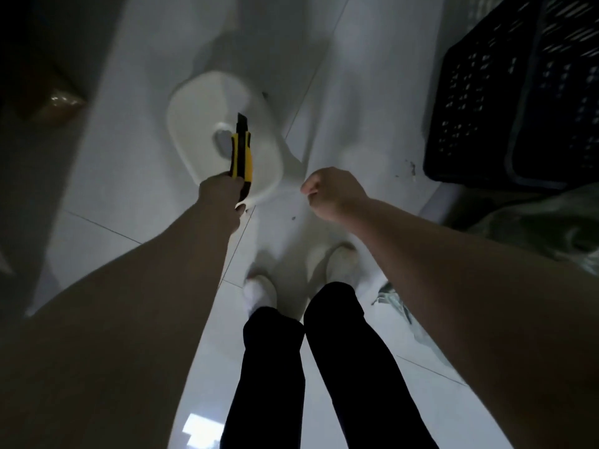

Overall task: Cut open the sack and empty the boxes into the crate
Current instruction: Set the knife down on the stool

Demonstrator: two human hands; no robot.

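My left hand (222,194) grips a yellow and black utility knife (241,150), which points away from me over a white plastic stool (194,131). My right hand (334,192) is curled into a fist with nothing in it, a little to the right of the knife. A black perforated crate (505,102) stands on the floor at the upper right. Below the crate, at the right edge, lies a greenish woven sack (544,222); its contents are hidden. A scrap of the same material (393,303) shows under my right forearm.
I stand on a white tiled floor (363,92), with my legs in dark trousers and white shoes (262,293) below my hands. A brown taped cardboard box (55,105) sits at the far left in shadow. Small bits of debris lie near the crate.
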